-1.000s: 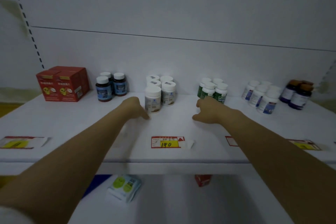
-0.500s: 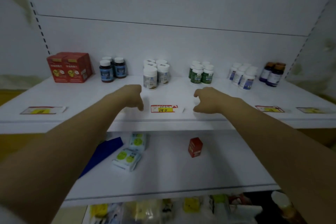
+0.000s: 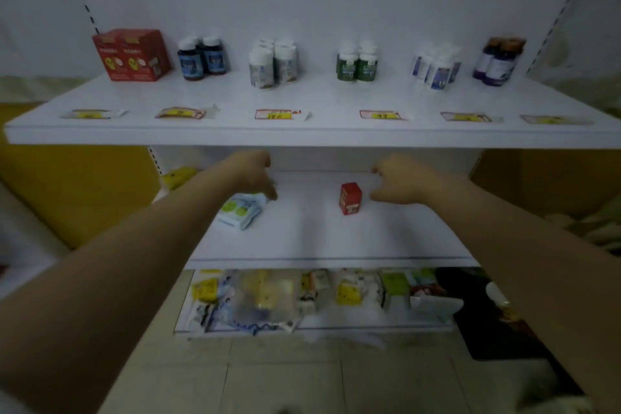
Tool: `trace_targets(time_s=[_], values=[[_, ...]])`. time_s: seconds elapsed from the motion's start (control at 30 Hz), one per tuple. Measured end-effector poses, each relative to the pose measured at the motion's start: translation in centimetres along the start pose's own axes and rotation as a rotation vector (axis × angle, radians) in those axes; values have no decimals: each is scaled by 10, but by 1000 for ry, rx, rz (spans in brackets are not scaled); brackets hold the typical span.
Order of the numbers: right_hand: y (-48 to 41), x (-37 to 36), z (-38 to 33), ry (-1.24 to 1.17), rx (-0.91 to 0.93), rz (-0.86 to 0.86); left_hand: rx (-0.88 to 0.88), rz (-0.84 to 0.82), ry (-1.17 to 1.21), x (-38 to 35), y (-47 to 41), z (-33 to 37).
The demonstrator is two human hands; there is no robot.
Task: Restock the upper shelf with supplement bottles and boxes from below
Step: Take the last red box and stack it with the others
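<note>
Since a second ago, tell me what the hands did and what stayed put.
Both hands came down off the upper shelf to the shelf below. The left hand is now at the edge of the green-and-white packet. The right hand is open beside the small red box. Neither holds anything. The bottles and red boxes up top stayed as they were.

Upper shelf bearing bottles and red boxes, left hand over white packets, right hand beside small red box
</note>
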State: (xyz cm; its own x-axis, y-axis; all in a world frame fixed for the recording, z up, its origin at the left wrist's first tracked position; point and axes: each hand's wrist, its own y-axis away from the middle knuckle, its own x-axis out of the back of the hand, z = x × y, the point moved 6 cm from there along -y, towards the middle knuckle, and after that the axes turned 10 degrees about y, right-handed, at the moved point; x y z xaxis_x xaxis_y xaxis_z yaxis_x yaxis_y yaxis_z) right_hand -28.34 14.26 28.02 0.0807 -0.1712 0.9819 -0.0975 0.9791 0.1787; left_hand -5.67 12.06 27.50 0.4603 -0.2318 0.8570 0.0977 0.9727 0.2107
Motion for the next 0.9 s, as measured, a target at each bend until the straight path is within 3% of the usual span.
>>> trace_targets(time_s=[0.3, 0.9], values=[[9, -86, 22, -55, -10, -103, 32, -79, 62, -87, -2, -12], [-162, -183, 55, -187, -176, -167, 65, -157, 80, -178, -175, -39]])
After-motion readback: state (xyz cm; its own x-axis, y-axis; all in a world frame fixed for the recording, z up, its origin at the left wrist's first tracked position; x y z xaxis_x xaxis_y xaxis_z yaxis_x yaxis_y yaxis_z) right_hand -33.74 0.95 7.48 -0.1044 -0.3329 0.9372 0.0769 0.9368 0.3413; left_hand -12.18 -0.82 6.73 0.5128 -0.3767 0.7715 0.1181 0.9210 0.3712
